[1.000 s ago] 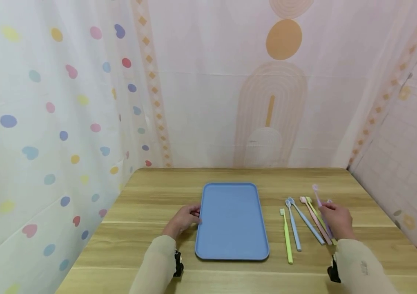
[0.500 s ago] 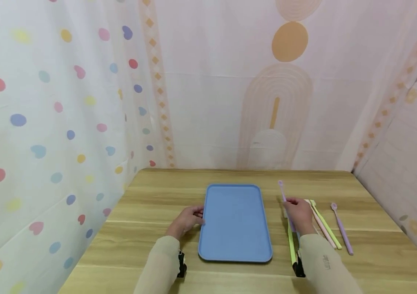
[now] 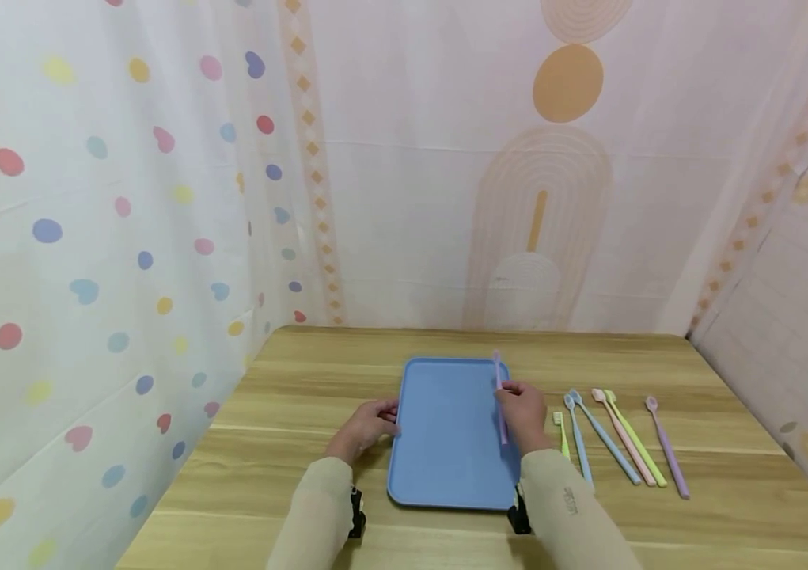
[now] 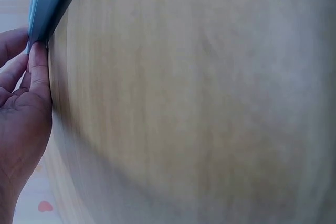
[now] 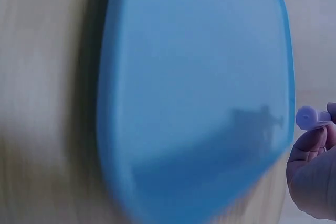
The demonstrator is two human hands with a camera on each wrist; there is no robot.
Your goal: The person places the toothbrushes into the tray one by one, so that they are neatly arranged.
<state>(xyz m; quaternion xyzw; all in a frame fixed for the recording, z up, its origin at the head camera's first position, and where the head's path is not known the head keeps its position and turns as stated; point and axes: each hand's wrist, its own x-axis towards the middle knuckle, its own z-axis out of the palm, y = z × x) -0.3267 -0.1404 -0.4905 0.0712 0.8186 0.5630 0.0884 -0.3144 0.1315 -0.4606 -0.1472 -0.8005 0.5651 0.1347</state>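
Note:
My left hand [image 3: 366,427] holds the left rim of a blue rectangular tray [image 3: 446,443]. The left wrist view shows thumb and fingers pinching the edge of the tray [image 4: 52,3]. Over the tray's right side, my right hand [image 3: 523,412] pinches a purple toothbrush [image 3: 502,423], its head pointing away from me. In the right wrist view the end of this toothbrush [image 5: 307,118] sticks out of the fingers, above the tray [image 5: 194,77]. Whether it touches the tray, I cannot tell.
Right of the tray lie a yellow-green toothbrush [image 3: 563,435] partly behind the right sleeve, two blue toothbrushes [image 3: 606,439], a pink one [image 3: 627,443], another yellow-green one [image 3: 639,443] and a second purple one [image 3: 669,451]. Patterned curtains [image 3: 404,198] enclose the wooden table [image 3: 304,372].
My right hand has carried the purple toothbrush left, from the row of toothbrushes to above the tray. The left hand stays at the tray's rim. The view has shifted slightly.

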